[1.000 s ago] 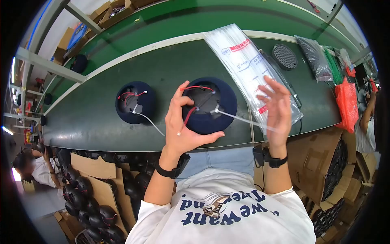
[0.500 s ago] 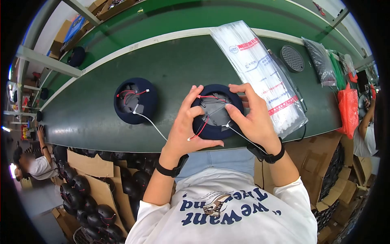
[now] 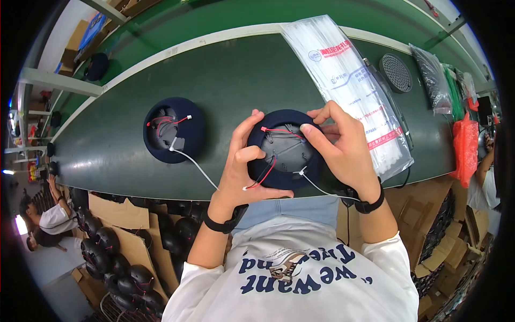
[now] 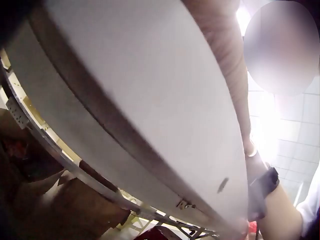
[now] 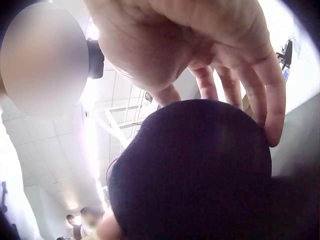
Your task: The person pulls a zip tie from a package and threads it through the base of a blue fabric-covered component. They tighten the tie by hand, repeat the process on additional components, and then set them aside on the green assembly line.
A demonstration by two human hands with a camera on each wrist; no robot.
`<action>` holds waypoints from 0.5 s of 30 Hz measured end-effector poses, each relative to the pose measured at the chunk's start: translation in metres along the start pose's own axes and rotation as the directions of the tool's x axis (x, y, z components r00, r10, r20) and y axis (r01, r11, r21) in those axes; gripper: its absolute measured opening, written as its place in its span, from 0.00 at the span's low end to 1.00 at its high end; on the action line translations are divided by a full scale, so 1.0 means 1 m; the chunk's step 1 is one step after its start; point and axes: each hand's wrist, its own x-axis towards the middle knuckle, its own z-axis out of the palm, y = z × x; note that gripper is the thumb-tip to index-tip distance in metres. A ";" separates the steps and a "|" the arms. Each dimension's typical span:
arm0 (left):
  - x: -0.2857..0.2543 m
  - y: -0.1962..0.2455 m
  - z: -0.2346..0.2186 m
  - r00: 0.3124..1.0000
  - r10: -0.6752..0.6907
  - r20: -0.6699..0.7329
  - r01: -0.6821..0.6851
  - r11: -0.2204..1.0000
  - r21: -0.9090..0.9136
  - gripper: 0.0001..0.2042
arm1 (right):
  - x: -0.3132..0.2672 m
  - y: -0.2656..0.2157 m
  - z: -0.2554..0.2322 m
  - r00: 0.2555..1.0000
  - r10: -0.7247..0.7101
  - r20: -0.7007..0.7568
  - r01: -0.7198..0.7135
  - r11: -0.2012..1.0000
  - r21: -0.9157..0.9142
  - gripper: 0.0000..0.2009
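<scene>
A round navy fabric-covered housing [image 3: 283, 116] with a grey inner face is held over the front of the bench in the head view. Red and black wires [image 3: 264, 180] with small connectors and a white cable tie [image 3: 322, 188] come out of it. My left hand [image 3: 236, 166] grips its left side, thumb along the near edge. On the right, my right hand [image 3: 346, 147] holds the rim, thumb on top and fingers around the far side. The right wrist view shows those fingers over the housing's dark outer curve [image 5: 195, 170]. The left wrist view does not show what the left hand holds.
A similar navy housing [image 3: 194, 129] with a long cable tie stands left on the green bench [image 3: 112, 155]. A printed bag of white cable ties [image 3: 351, 88], a round mesh piece [image 3: 396, 73] and a red plastic bag [image 3: 465, 145] lie rightward. Cartons of black shells [image 3: 110, 263] are below.
My right hand has come in from the right, off the cable tie's free end, onto the housing's rim. Its thumb then slid outward from the inner face. My left hand keeps its grip.
</scene>
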 end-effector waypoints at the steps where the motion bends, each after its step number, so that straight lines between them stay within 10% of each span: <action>1: 0.000 0.000 -0.001 1.000 -0.001 0.008 0.001 1.000 0.002 0.47 | 0.002 0.001 0.000 1.000 -0.021 0.002 0.021 0.999 -0.024 0.12; 15: -0.018 0.047 0.000 0.975 -0.222 0.014 0.214 0.953 0.216 0.52 | -0.027 0.029 0.002 0.995 0.072 0.065 -0.089 0.946 0.311 0.20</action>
